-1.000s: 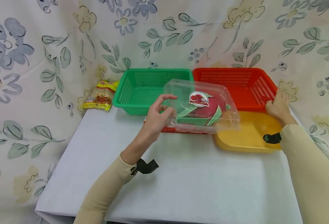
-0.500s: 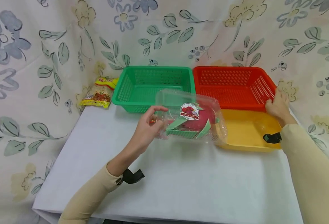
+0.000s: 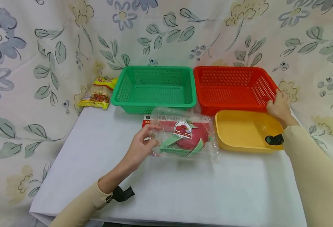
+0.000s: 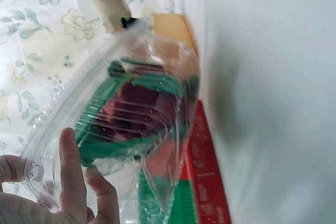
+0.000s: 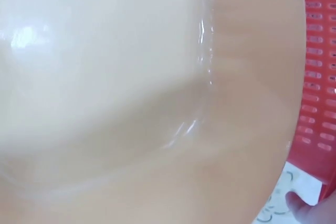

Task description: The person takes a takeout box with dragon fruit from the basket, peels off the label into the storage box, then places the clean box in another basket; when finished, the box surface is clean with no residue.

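A clear plastic clamshell box [image 3: 160, 116] with a round label on its lid contains a dragon fruit [image 3: 193, 138] with green tips. My left hand [image 3: 139, 145] pinches the box at its left edge, holding it above the table's middle. In the left wrist view, the fingers [image 4: 71, 177] lie on the box's clear wall, with the dragon fruit beyond them. At the far right, my right hand [image 3: 281, 108] grips the right front corner of a red plastic basket [image 3: 234, 108]. Only the tip of a digit shows in the right wrist view.
Beside the red basket stands a green basket [image 3: 155, 108]. A yellow tray [image 3: 240, 148] sits before the red basket, under my right forearm. Partly hidden behind the clamshell box lies a red pasta box [image 3: 146, 121]. A yellow food bag [image 3: 98, 94] leans near the left curtain.
My left hand has drawn the clamshell box toward me and leftward, off the front of the baskets. The pasta box's left end now shows. My right hand stays at the red basket.
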A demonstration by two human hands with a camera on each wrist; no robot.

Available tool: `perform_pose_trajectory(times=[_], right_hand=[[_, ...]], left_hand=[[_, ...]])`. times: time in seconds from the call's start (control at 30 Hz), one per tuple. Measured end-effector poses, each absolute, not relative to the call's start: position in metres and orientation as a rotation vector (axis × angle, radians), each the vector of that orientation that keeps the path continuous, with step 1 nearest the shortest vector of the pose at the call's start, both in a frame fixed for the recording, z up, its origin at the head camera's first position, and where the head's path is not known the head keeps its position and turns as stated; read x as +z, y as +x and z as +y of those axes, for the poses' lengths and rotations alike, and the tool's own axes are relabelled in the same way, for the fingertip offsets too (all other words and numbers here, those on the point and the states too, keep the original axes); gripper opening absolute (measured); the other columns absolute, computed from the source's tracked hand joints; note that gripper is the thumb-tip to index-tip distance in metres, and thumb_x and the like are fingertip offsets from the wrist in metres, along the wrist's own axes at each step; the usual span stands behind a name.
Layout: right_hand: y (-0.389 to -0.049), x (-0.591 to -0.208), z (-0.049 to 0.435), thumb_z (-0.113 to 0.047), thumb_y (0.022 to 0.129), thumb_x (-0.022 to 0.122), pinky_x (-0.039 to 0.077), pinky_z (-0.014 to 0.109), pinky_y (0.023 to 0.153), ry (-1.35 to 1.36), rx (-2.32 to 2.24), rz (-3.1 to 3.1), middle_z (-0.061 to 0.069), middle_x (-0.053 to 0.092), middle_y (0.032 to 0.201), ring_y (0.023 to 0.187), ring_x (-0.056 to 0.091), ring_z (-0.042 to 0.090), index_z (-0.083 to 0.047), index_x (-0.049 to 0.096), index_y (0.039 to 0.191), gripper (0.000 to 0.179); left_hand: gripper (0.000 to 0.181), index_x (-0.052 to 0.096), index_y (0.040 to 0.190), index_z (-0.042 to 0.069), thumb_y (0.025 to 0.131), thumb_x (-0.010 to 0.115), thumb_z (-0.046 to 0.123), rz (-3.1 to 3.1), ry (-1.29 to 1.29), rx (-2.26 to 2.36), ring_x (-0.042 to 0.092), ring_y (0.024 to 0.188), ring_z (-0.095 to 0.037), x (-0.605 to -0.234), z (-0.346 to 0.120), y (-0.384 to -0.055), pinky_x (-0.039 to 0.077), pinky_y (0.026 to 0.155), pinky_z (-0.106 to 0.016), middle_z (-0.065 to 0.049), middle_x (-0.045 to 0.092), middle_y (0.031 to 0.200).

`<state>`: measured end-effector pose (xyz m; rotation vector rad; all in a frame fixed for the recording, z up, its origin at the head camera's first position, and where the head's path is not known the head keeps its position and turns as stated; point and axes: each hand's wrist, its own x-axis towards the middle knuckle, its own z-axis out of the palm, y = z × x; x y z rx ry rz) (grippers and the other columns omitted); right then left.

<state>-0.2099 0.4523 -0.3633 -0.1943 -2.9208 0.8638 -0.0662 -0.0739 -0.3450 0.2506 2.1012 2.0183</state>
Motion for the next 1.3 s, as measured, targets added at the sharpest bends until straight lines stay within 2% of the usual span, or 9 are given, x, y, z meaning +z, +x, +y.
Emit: perform_pose_trajectory(times=[0.2,0.37,0.47,0.6,0.73,0.9,1.07,1.17,1.3], right_hand=[[-0.212,-0.362,0.453,-0.018,0.099,0.025,-0.003,0.067,0.113,-0.154,0.839,-2.957,0.037,-0.009,0.154,0.14,-0.007,0.056,0.012,0.0,0.151,0.065],[-0.212,-0.358,0.453,-0.018,0.099,0.027,0.004,0.071,0.111,-0.192,0.847,-2.98,0.036,-0.009,0.155,0.139,-0.003,0.057,0.012,0.004,0.151,0.065],[-0.215,-0.355,0.452,-0.019,0.099,0.032,0.013,0.073,0.108,-0.186,0.809,-3.002,0.037,-0.002,0.155,0.134,0.01,0.06,0.013,0.012,0.15,0.064],[-0.216,-0.349,0.454,-0.021,0.098,0.038,0.027,0.074,0.1,-0.183,0.751,-3.033,0.04,0.016,0.149,0.12,0.026,0.059,0.014,0.019,0.149,0.064],[-0.213,-0.345,0.456,-0.022,0.099,0.04,0.032,0.072,0.096,-0.213,0.772,-3.043,0.042,0.024,0.143,0.115,0.03,0.057,0.013,0.018,0.149,0.065],[-0.21,-0.342,0.452,-0.023,0.099,0.04,0.039,0.069,0.092,-0.244,0.763,-3.001,0.041,0.032,0.137,0.11,0.036,0.055,0.012,0.019,0.15,0.065],[-0.211,-0.336,0.432,-0.024,0.098,0.043,0.037,0.069,0.098,-0.261,0.726,-2.9,0.037,0.035,0.142,0.121,0.032,0.054,0.007,0.027,0.15,0.063],[-0.211,-0.331,0.411,-0.022,0.096,0.045,0.031,0.069,0.103,-0.194,0.728,-2.798,0.035,0.038,0.143,0.127,0.031,0.052,0.006,0.039,0.146,0.057],[-0.207,-0.322,0.378,-0.019,0.095,0.047,0.028,0.067,0.106,-0.074,0.782,-2.703,0.03,0.043,0.141,0.13,0.034,0.048,0.003,0.05,0.139,0.049]], left_hand=[[0.041,0.055,0.13,0.011,0.092,0.048,-0.001,2.133,0.241,1.941,0.065,0.082,-0.025,-0.363,-0.082,-0.07,0.057,0.06,-0.032,-0.019,0.046,0.108],[0.042,0.052,0.133,0.012,0.093,0.046,0.001,2.14,0.257,1.901,0.066,0.086,-0.026,-0.371,-0.091,-0.073,0.056,0.061,-0.031,-0.017,0.048,0.104],[0.045,0.048,0.138,0.013,0.094,0.049,0.004,2.121,0.276,1.838,0.067,0.088,-0.027,-0.378,-0.098,-0.075,0.058,0.066,-0.037,-0.018,0.05,0.104],[0.053,0.039,0.146,0.015,0.095,0.052,0.006,2.043,0.333,1.786,0.067,0.092,-0.029,-0.39,-0.104,-0.078,0.059,0.073,-0.047,-0.024,0.05,0.108],[0.056,0.034,0.148,0.013,0.096,0.053,0.005,1.996,0.41,1.781,0.067,0.091,-0.031,-0.397,-0.107,-0.083,0.059,0.074,-0.046,-0.03,0.047,0.113],[0.055,0.037,0.146,0.014,0.095,0.057,0.007,2.005,0.466,1.77,0.067,0.088,-0.029,-0.4,-0.109,-0.088,0.06,0.072,-0.042,-0.026,0.048,0.116],[0.052,0.038,0.14,0.015,0.093,0.059,0.005,1.97,0.487,1.768,0.068,0.087,-0.031,-0.403,-0.113,-0.091,0.059,0.072,-0.041,-0.022,0.049,0.111],[0.053,0.037,0.138,0.014,0.092,0.062,0.005,1.943,0.487,1.768,0.068,0.088,-0.031,-0.406,-0.115,-0.092,0.059,0.072,-0.039,-0.021,0.049,0.108],[0.055,0.038,0.138,0.013,0.091,0.067,0.004,1.94,0.509,1.776,0.067,0.09,-0.03,-0.411,-0.116,-0.093,0.058,0.07,-0.035,-0.019,0.048,0.109]])
